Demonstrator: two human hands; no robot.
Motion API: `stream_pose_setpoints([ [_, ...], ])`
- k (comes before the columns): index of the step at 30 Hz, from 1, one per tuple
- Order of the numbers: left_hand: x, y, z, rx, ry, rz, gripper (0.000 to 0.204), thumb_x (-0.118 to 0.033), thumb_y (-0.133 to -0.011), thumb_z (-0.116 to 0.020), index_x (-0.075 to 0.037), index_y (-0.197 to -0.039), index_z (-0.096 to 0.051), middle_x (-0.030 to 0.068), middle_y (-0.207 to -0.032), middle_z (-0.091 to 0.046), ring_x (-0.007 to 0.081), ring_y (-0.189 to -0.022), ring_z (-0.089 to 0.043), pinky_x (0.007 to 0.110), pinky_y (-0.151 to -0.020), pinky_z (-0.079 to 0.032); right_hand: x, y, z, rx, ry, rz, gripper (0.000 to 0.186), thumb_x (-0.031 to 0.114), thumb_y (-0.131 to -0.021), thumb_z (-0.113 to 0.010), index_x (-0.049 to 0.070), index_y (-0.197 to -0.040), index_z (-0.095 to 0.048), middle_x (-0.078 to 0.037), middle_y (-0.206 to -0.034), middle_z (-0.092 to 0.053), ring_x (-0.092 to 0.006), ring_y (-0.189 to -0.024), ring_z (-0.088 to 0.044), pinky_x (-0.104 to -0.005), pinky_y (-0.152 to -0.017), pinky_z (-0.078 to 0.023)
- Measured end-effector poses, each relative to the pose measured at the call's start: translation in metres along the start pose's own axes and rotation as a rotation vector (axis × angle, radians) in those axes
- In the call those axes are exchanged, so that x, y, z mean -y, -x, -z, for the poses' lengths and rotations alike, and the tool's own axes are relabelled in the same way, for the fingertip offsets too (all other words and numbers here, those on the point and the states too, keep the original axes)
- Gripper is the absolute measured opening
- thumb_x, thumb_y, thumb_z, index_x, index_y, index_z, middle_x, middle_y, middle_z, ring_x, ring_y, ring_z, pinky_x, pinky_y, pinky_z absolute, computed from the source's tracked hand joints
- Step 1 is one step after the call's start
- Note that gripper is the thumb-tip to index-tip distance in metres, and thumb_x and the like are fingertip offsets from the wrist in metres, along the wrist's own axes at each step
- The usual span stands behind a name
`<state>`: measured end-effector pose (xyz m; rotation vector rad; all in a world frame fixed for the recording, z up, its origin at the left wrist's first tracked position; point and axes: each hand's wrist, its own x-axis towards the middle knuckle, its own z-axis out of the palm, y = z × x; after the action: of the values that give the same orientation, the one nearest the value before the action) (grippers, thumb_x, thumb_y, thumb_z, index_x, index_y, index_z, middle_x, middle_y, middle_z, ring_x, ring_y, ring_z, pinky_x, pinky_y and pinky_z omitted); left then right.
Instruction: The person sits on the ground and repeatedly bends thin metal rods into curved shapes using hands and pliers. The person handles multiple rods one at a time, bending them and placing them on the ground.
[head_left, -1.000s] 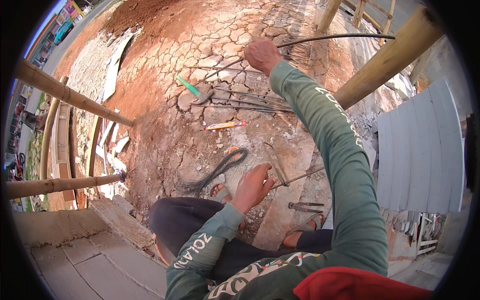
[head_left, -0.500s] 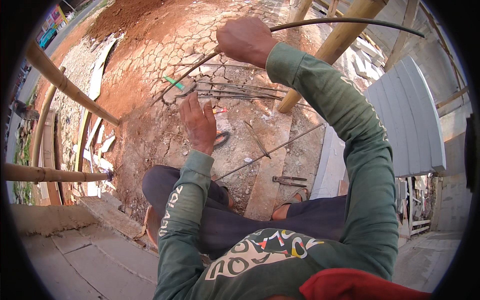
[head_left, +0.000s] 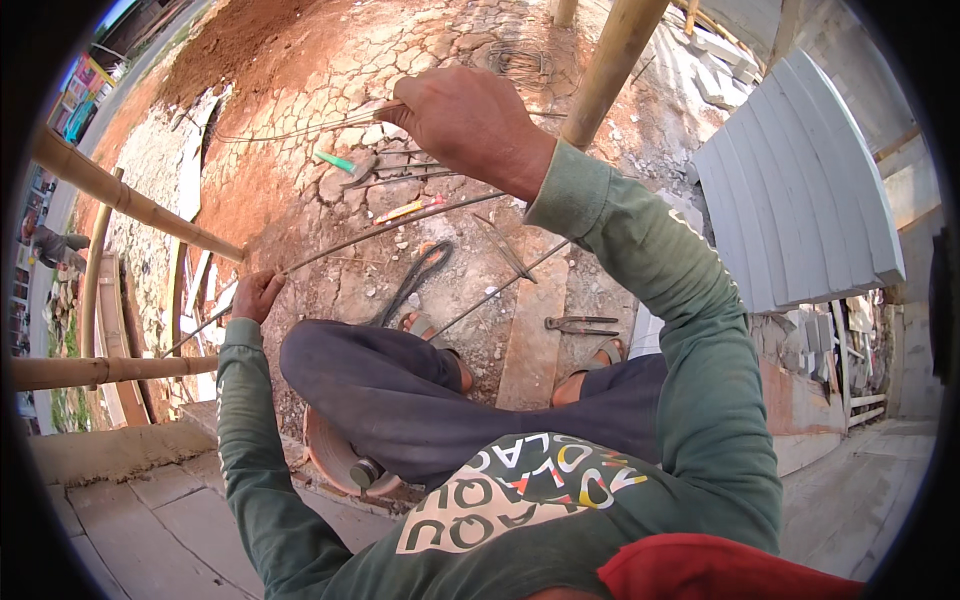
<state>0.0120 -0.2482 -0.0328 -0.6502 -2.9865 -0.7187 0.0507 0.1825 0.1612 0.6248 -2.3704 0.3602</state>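
Right hand [head_left: 470, 125] raised, fist closed around one end of a long steel rod [head_left: 390, 228]; left hand [head_left: 257, 295] low, fingers wrapped on the other end. Rod spans across above the dirt, pliers [head_left: 580, 325] on a plank [head_left: 535, 330] near the feet.

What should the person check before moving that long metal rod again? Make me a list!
1. Right hand closed around the rod: ok.
2. Left hand holding the rod's lower stretch: ok, though its grip is small in the picture.
3. Rod free of the bamboo pole: cannot tell, they cross in the view.
4. Ground below free of clutter: not ok; pliers, a green-handled tool and loose rods lie there.
5. Feet steady on the plank: cannot tell.
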Motion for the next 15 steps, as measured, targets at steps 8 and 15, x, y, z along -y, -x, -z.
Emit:
stream_pose_setpoints([
  [8, 0.096, 0.085, -0.026, 0.188, -0.202, 0.276, 0.052, -0.045, -0.088, -0.059, 0.002, -0.066, -0.053, 0.0226, -0.060, -0.050, 0.0391, -0.056, -0.050, 0.048, -0.057, -0.038, -0.082, 0.099, 0.008, 0.388, -0.012, -0.502, 0.043, 0.041, -0.095, -0.052, 0.004, -0.081, -0.066, -0.016, -0.073, -0.065, -0.0374, -0.070, -0.064, -0.0478, -0.064, -0.049],
  [15, 0.095, 0.052, -0.084, 0.260, -0.062, 0.283, 0.045, -0.042, -0.090, -0.055, 0.001, -0.076, -0.058, 0.0256, -0.070, -0.057, 0.0437, -0.068, -0.057, 0.049, -0.064, -0.043, -0.064, 0.207, -0.112, 0.576, -0.002, -0.659, 0.039, 0.041, -0.085, -0.065, 0.003, -0.079, -0.068, -0.019, -0.078, -0.067, -0.0373, -0.076, -0.065, -0.0467, -0.067, -0.052],
])
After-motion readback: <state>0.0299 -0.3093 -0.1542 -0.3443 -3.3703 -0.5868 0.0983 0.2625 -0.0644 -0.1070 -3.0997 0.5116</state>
